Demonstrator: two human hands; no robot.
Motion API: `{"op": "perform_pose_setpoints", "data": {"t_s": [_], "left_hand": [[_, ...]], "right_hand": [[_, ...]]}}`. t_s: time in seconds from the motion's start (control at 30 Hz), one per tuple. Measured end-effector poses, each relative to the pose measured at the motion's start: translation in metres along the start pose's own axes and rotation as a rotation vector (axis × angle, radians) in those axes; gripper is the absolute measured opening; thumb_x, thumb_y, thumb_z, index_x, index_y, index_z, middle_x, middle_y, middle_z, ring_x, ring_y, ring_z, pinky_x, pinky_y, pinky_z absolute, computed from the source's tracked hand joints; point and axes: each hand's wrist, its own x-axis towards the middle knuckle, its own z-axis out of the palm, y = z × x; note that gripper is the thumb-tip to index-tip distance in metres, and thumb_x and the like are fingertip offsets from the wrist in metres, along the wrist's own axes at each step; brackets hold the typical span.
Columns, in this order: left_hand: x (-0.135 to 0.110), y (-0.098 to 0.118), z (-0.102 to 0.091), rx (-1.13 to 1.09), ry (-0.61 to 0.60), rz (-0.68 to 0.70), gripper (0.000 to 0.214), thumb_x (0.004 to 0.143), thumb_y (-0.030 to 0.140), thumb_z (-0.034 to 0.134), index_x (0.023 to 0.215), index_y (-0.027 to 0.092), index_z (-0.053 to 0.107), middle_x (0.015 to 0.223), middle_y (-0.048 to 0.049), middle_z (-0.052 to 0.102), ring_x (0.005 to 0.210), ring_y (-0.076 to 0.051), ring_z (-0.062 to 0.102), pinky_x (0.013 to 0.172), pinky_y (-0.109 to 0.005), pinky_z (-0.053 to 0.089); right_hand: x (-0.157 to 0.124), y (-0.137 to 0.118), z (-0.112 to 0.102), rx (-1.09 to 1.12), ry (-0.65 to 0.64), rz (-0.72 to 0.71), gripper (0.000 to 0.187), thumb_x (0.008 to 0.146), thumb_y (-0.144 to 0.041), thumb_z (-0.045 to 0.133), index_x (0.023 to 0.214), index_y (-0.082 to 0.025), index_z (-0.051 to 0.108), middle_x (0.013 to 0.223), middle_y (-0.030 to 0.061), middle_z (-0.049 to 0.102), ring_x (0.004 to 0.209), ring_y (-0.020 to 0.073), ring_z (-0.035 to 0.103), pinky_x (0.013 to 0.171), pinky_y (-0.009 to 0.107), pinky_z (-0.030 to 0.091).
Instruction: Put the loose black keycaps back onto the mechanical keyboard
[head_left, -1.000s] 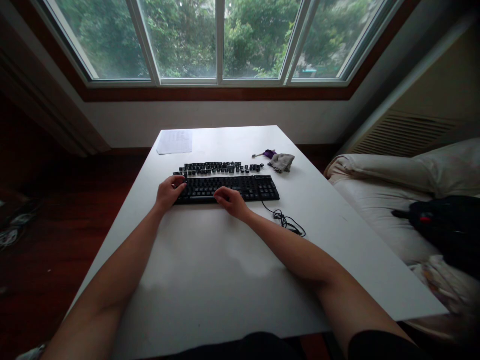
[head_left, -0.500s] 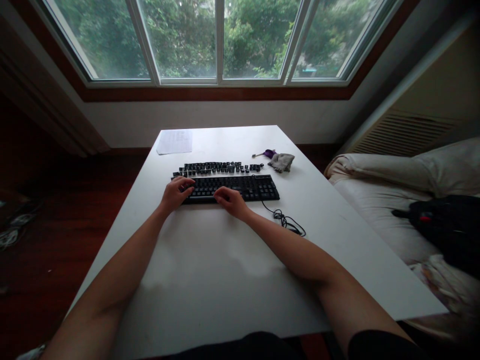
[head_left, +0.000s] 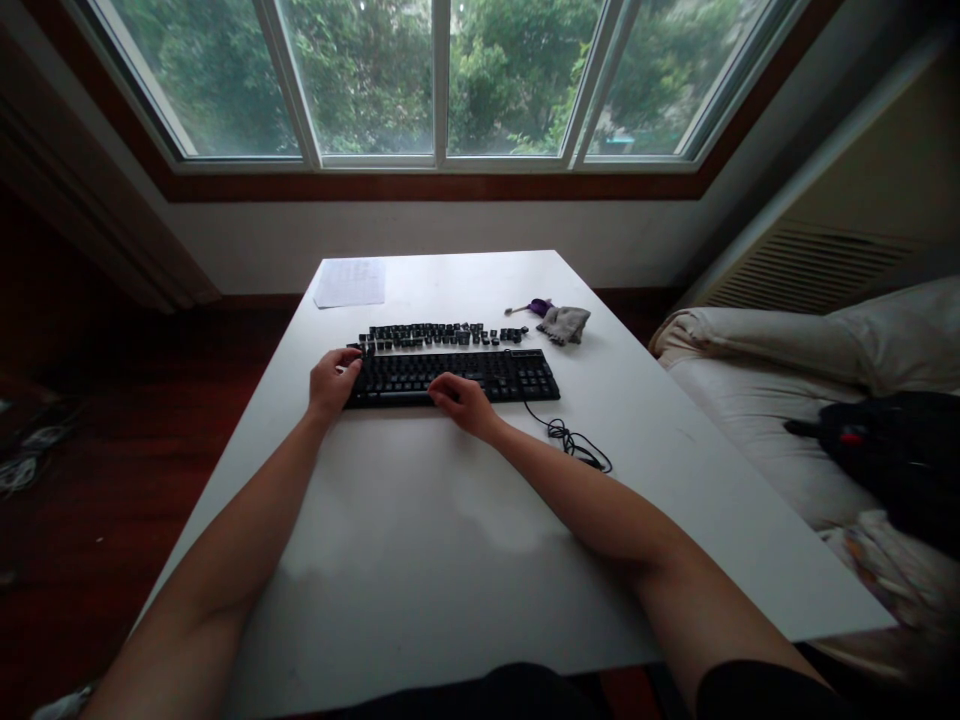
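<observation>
A black keyboard [head_left: 480, 375] lies across the far half of the white table [head_left: 450, 560]. Just behind it runs a row of several loose black keycaps [head_left: 439, 335]. My left hand [head_left: 332, 382] is at the keyboard's left end, its fingers curled in with thumb and fingertips close together; what they pinch, if anything, is too small to see. My right hand [head_left: 463, 402] rests on the keyboard's front edge near the middle, with its fingers bent down over the keys and holding the board.
The keyboard's cable [head_left: 574, 443] lies coiled to the right of my right wrist. A grey cloth [head_left: 564, 324] and a small purple tool [head_left: 534, 306] sit at the back right, a sheet of paper [head_left: 350, 283] at the back left. A bed with a black bag [head_left: 896, 455] borders the table's right side.
My left hand slid right onto the keys, then came back to the keyboard's left end. My right hand has stayed in place.
</observation>
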Motion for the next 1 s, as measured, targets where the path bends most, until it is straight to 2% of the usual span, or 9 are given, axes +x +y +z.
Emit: {"op": "perform_pose_setpoints", "data": {"t_s": [0.37,0.83,1.0], "left_hand": [[0.002,-0.018,0.002,0.090,-0.005,-0.093,0.029,0.082,0.035,0.065,0.106,0.022,0.074,0.100,-0.0040,0.075,0.092,-0.022,0.068,0.086,-0.033,0.052],[0.003,-0.029,0.008,0.097,-0.011,-0.036,0.026,0.081,0.033,0.066,0.104,0.023,0.074,0.101,-0.0040,0.075,0.095,-0.022,0.067,0.088,-0.035,0.052],[0.000,-0.029,0.012,0.100,0.026,0.024,0.023,0.081,0.029,0.065,0.101,0.023,0.073,0.102,-0.0045,0.072,0.092,-0.022,0.067,0.089,-0.036,0.052]], "right_hand": [[0.000,-0.003,0.000,0.018,-0.009,0.013,0.018,0.090,-0.035,0.061,0.093,-0.018,0.067,0.072,-0.0018,0.060,0.063,0.0108,0.047,0.060,0.023,0.036],[0.000,-0.007,0.000,-0.005,-0.011,0.029,0.018,0.089,-0.035,0.061,0.092,-0.019,0.067,0.073,-0.0016,0.060,0.064,0.0112,0.048,0.062,0.023,0.038],[0.002,-0.008,0.000,-0.003,-0.021,0.020,0.018,0.090,-0.035,0.060,0.093,-0.018,0.067,0.073,-0.0012,0.061,0.064,0.0113,0.048,0.063,0.024,0.039]]}}
